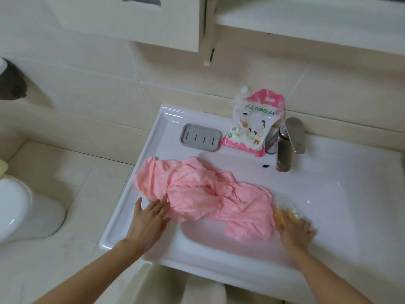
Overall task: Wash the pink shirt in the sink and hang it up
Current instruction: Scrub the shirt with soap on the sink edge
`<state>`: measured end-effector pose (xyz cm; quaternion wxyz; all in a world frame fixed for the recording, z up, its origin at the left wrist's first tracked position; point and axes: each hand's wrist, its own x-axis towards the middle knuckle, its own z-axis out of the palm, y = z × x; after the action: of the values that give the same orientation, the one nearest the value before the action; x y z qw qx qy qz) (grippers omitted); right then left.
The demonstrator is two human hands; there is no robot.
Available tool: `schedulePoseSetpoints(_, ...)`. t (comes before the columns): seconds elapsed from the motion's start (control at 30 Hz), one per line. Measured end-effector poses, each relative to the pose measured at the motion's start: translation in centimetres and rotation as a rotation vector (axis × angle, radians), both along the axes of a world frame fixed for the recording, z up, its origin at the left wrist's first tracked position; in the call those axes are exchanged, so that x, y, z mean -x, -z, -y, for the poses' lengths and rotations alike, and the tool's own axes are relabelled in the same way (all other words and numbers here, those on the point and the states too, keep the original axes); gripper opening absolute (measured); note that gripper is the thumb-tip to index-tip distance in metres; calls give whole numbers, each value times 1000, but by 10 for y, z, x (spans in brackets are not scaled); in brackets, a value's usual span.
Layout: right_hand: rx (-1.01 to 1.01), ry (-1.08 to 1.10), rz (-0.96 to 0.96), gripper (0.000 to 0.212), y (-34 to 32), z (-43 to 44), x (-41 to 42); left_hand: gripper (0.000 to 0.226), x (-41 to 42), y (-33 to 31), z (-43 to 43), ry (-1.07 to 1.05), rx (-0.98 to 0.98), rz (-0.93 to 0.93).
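The pink shirt (pixel 203 194) lies crumpled across the white sink (pixel 328 194), from the left ledge down into the basin. My left hand (pixel 149 218) rests flat with straight fingers on the shirt's left edge at the sink's ledge. My right hand (pixel 295 231) is blurred at the shirt's right end and grips a yellow, translucent thing (pixel 285 212), possibly soap or a brush; I cannot tell which. The metal faucet (pixel 287 145) stands behind the basin, and no water shows running from it.
A pink and white detergent pouch (pixel 256 126) stands at the back of the sink beside a grey soap dish (pixel 200 137). A white toilet (pixel 24 207) sits at the left on the tiled floor. A cabinet (pixel 131 20) hangs above.
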<state>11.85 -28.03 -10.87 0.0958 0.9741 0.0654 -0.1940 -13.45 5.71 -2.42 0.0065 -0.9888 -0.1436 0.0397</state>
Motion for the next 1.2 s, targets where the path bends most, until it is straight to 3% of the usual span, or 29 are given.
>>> schedulePoseSetpoints(0.07, -34, -38, -35, 49, -4, 1, 3, 34, -2, 1, 1, 25, -64, 59)
schedulePoseSetpoints(0.17, -101, 77, -128, 56, -8, -4, -5, 52, -4, -2, 4, 1, -55, 34)
schedulePoseSetpoints(0.27, -338, 263, -175, 99, -7, -12, -23, 58, -4, -3, 7, -25, -30, 11)
schedulePoseSetpoints(0.3, -421, 295, -159, 99, -13, -22, -22, 56, -3, -3, 8, -34, -20, -12)
schedulePoseSetpoints(0.37, -502, 158, -58, 67, -46, -61, -1, 43, 0, 0, 10, -30, -24, -3)
schedulePoseSetpoints(0.4, -566, -40, 7, 52, -60, -82, 13, 41, 2, 1, 11, -32, -12, -3)
schedulePoseSetpoints(0.5, -826, -605, 16, 51, -81, -147, 54, 53, 7, 1, 13, -55, 36, -49)
schedulePoseSetpoints(0.6, -827, -1055, 72, 47, -80, -217, 79, 51, 9, -1, 17, -60, 45, -29)
schedulePoseSetpoints(0.7, -687, -1401, 251, 45, -67, -273, 90, 51, 14, -3, 19, -99, 70, -44)
schedulePoseSetpoints(0.8, -562, -1306, 273, 63, -58, -308, 71, 55, 18, 0, 20, -100, 103, -125)
schedulePoseSetpoints(0.9, -738, -1136, 344, 63, -70, -322, 55, 54, 19, 0, 21, -102, 129, -139)
schedulePoseSetpoints(0.97, -743, -1330, 291, 47, -66, -314, 61, 54, 19, 1, 20, -119, 142, -118)
schedulePoseSetpoints(1.03, -606, -1503, 213, 46, -62, -303, 66, 57, 17, -5, 23, -170, 151, -116)
schedulePoseSetpoints(1.07, -580, -1461, 213, 46, -62, -306, 63, 60, 17, -5, 23, -169, 132, -118)
schedulePoseSetpoints(1.13, -581, -1136, 221, 40, -70, -324, 56, 65, 17, -1, 23, -167, 68, -157)
schedulePoseSetpoints(1.2, -629, -928, 244, 51, -75, -336, 51, 59, 19, -1, 23, -176, 93, -111)
